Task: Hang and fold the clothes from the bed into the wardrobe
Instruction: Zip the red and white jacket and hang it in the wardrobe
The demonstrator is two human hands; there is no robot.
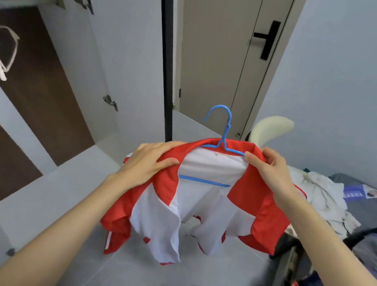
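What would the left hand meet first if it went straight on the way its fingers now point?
The left hand, gripping the red jacket, points rightward along its collar. It would probably meet the blue hanger first, then the right hand, though depth is unclear.

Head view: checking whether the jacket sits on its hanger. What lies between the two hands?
Between the left hand and the right hand, the head view shows the red jacket, its white lining exposed, with the blue hanger inside its collar.
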